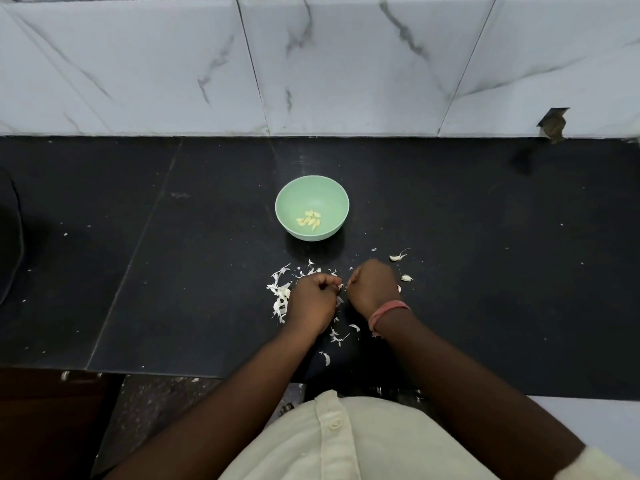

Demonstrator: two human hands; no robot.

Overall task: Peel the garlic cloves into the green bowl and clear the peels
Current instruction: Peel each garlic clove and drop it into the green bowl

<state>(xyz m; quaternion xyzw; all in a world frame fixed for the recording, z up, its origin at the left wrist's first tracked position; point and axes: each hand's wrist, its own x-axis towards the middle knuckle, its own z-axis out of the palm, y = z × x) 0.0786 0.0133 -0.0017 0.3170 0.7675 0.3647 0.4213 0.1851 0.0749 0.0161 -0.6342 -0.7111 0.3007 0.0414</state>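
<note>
Garlic clove, mostly hidden, sits pinched between my two sets of curled fingertips; only a sliver of skin shows there. My left hand grips it while my right hand picks at the skin. I should steady with the left and strip skin away in one pull. Peels lie left of my fingers, the green bowl with peeled cloves beyond them, unpeeled cloves to their right.

- Black stone counter with a seam line on its left part
- White marble-veined wall tiles behind its far edge
- Chipped hole in the wall near the far right corner
</note>
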